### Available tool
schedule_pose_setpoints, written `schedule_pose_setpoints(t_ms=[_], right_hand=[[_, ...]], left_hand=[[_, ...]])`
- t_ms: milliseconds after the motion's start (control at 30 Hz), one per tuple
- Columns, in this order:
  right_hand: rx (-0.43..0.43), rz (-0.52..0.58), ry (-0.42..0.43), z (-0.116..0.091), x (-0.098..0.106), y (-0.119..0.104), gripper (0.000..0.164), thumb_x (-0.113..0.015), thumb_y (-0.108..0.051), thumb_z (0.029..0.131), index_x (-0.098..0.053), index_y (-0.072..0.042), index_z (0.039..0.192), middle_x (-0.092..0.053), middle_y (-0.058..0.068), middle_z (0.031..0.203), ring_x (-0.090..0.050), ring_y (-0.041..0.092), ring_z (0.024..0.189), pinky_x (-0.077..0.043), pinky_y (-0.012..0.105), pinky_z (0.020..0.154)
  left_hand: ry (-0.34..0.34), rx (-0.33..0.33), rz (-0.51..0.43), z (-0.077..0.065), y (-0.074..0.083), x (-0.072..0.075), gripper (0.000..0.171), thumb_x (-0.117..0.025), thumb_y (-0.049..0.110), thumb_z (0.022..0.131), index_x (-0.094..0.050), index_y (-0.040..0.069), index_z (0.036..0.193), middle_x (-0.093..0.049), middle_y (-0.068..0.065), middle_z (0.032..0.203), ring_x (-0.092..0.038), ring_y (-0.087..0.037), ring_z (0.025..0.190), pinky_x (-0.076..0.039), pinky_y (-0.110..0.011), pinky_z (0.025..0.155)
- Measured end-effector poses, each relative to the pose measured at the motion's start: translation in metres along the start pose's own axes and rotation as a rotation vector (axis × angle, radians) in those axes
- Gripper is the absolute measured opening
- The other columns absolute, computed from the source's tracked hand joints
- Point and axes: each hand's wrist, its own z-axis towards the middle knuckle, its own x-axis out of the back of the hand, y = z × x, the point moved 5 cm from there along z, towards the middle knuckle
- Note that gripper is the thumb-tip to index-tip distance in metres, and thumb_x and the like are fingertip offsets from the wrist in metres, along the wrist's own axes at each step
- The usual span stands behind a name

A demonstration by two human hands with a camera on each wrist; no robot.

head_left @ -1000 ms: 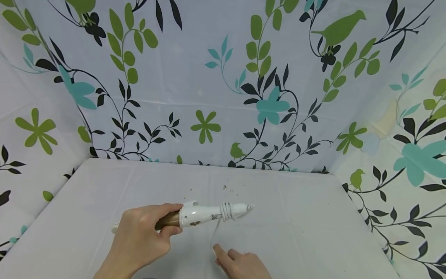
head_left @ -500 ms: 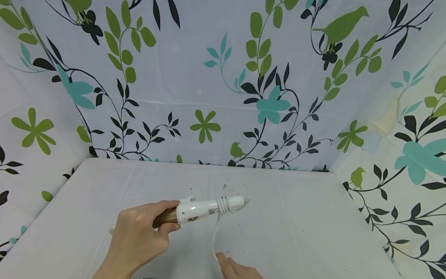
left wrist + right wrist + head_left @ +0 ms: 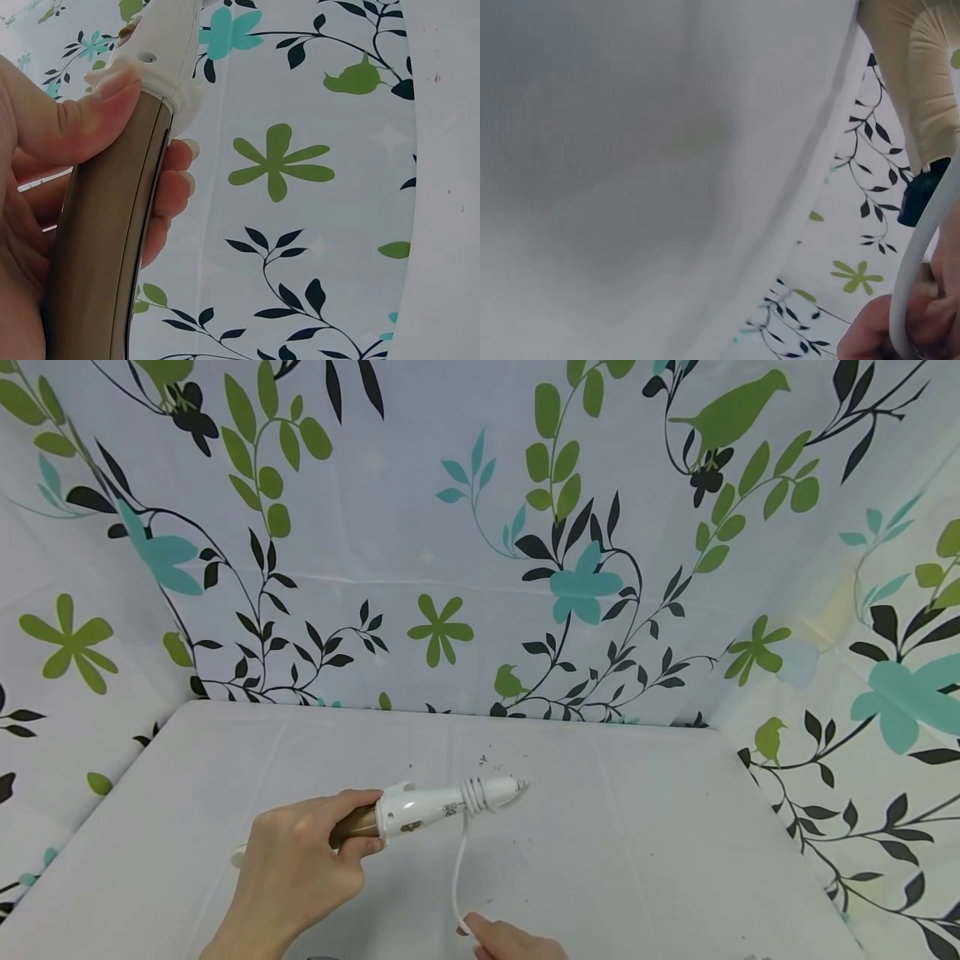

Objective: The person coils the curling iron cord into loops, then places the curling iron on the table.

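A curling iron (image 3: 420,807) with a white handle and a bronze barrel (image 3: 105,225) is held over the table, its handle end pointing right. My left hand (image 3: 303,852) grips the barrel, thumb along one side and fingers wrapped behind, close to where the white handle starts. Several turns of white cord (image 3: 458,868) circle the tapered end of the handle. From there the loose cord hangs in a curve to my right hand (image 3: 510,937), which pinches it near the front of the table. In the right wrist view the cord crosses in front of the fingers (image 3: 866,330).
The white-covered table (image 3: 637,827) carries small dark specks (image 3: 483,761) beyond the iron. Printed cloth (image 3: 360,527) with leaves and birds hangs at the back and both sides. In the right wrist view a beige sleeve (image 3: 919,82) ends in a dark strap (image 3: 921,196).
My right hand has drawn the cord toward the front of the table, and a longer stretch now hangs loose. The curling iron and left hand have shifted slightly left.
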Motion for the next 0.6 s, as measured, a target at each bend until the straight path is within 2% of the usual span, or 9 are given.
schedule_pose_setpoints(t_ms=[33,67,133,200,267,400,567,600], right_hand=[[0.131,-0.12,0.042,-0.001,0.003,-0.005,0.027,-0.07,-0.012,0.093,-0.068,-0.017,0.12,-0.063,-0.014,0.077,-0.044,-0.019,0.062,-0.039,0.0,0.053],[0.22,-0.217,0.064,0.0,0.006,-0.007,0.022,-0.064,-0.013,0.097,-0.067,-0.018,0.119,-0.057,-0.016,0.073,-0.037,-0.019,0.059,-0.034,-0.002,0.051],[0.302,-0.346,0.06,0.004,0.01,-0.01,0.019,-0.051,-0.023,0.105,-0.066,-0.02,0.116,-0.045,-0.017,0.069,-0.025,-0.017,0.056,-0.026,-0.003,0.05],[0.401,-0.479,0.078,0.007,0.014,-0.013,0.031,-0.037,-0.03,0.109,-0.066,-0.019,0.111,-0.039,-0.015,0.069,-0.019,-0.01,0.055,-0.02,-0.002,0.048],[0.486,-0.583,0.114,0.01,0.02,-0.018,0.037,-0.031,-0.03,0.109,-0.066,-0.019,0.102,-0.037,-0.013,0.069,-0.017,-0.005,0.055,-0.016,-0.001,0.048],[0.569,-0.656,0.152,0.02,0.037,-0.031,0.037,-0.033,-0.032,0.109,-0.06,-0.02,0.087,-0.035,-0.011,0.068,-0.014,-0.001,0.059,-0.011,0.003,0.049],[0.667,-0.645,0.213,0.035,0.063,-0.053,0.04,-0.038,-0.042,0.107,-0.058,-0.02,0.079,-0.037,-0.01,0.07,-0.014,-0.001,0.064,-0.013,0.004,0.054],[0.695,-0.647,0.229,0.038,0.068,-0.057,0.039,-0.04,-0.04,0.107,-0.058,-0.02,0.079,-0.038,-0.009,0.07,-0.016,0.0,0.063,-0.014,0.004,0.054]], left_hand=[[0.003,0.0,0.001,0.0,0.0,0.0,0.044,-0.09,0.005,0.05,-0.077,0.013,0.09,-0.076,0.003,0.077,-0.065,-0.005,0.056,-0.048,-0.022,0.048],[0.006,-0.002,0.003,-0.001,0.0,0.0,0.043,-0.09,0.005,0.05,-0.077,0.012,0.09,-0.076,0.003,0.077,-0.065,-0.005,0.056,-0.048,-0.022,0.048],[0.014,-0.005,0.008,-0.001,0.0,0.0,0.043,-0.089,0.005,0.049,-0.077,0.012,0.09,-0.076,0.002,0.077,-0.066,-0.006,0.056,-0.048,-0.023,0.048],[0.02,-0.006,0.014,-0.002,0.0,0.0,0.042,-0.089,0.005,0.049,-0.077,0.011,0.089,-0.076,0.002,0.077,-0.066,-0.006,0.056,-0.048,-0.023,0.047],[0.021,-0.004,0.025,-0.002,0.0,0.0,0.042,-0.089,0.006,0.049,-0.077,0.012,0.089,-0.076,0.003,0.076,-0.065,-0.007,0.054,-0.047,-0.023,0.046],[0.02,0.001,0.043,-0.002,0.0,0.0,0.041,-0.089,0.006,0.049,-0.077,0.013,0.088,-0.075,0.004,0.074,-0.064,-0.007,0.053,-0.046,-0.024,0.045],[0.007,0.014,0.057,-0.002,0.0,-0.001,0.042,-0.09,0.006,0.048,-0.078,0.012,0.087,-0.076,0.002,0.075,-0.066,-0.01,0.054,-0.047,-0.026,0.045],[-0.001,0.021,0.056,-0.003,0.0,-0.001,0.042,-0.091,0.005,0.048,-0.078,0.012,0.087,-0.076,0.002,0.075,-0.067,-0.011,0.055,-0.048,-0.026,0.046]])
